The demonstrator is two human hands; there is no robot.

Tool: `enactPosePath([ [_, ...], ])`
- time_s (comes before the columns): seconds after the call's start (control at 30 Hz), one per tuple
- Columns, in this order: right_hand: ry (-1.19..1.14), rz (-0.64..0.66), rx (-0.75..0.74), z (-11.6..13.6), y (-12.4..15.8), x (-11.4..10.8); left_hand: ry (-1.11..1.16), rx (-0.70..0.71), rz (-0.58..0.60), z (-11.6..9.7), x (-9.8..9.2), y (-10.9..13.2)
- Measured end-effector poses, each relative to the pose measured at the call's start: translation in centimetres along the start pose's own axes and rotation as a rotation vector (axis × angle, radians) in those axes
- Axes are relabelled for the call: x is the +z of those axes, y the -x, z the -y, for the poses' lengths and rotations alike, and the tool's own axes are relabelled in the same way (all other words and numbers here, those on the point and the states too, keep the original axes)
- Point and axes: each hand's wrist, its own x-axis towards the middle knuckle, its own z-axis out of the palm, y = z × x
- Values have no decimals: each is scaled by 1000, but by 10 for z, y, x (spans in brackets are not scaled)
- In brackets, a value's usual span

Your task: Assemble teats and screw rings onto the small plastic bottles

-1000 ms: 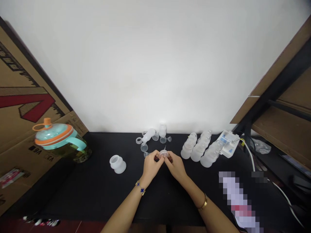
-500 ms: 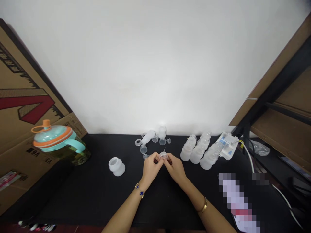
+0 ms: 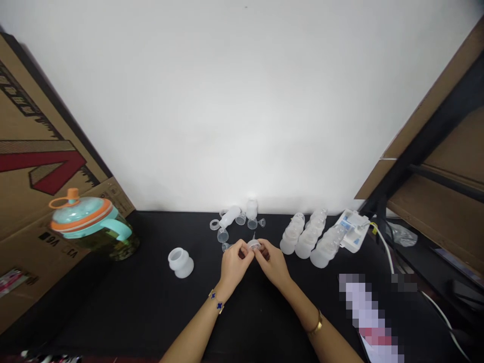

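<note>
Between my two hands is a whitish bottle collar ring [image 3: 253, 244] with a thin, clear pointed tip sticking up from it. My left hand [image 3: 236, 259] pinches its left side and my right hand [image 3: 270, 259] pinches its right side. The fingers partly hide the ring. Just beyond my left fingers lies a small clear part [image 3: 226, 247], half covered. A wide-necked white bottle body [image 3: 181, 263] stands uncapped to the left. Farther back are a white bottle [image 3: 230, 217] lying tilted, a loose ring [image 3: 215, 225], clear caps [image 3: 223, 235] and a smaller white bottle [image 3: 251, 208].
Several capped white bottles [image 3: 303, 247] stand in rows at the right, beside a white power strip [image 3: 354, 229] with cables. A teal-lidded jug [image 3: 96, 227] is at the left by a cardboard box [image 3: 34, 196]. A blurred-out phone-like object [image 3: 372, 317] lies front right on the black table [image 3: 147, 312].
Both hands keep their pinch on the collar ring, with only slight finger movement. The whole view has shifted a little.
</note>
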Motion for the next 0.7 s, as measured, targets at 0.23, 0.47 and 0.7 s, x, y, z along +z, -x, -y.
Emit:
enactPosePath([
  [0.23,-18,7,-31,-1,-1,-3,-3,38,5,1,-1,0],
  [0.47,-59,26,-28,-1,-1,-2,12,24,55,6,1,-2],
  [0.7,-32,34,-42,-1,-1,-2,-6,6,45,4,0,-1],
])
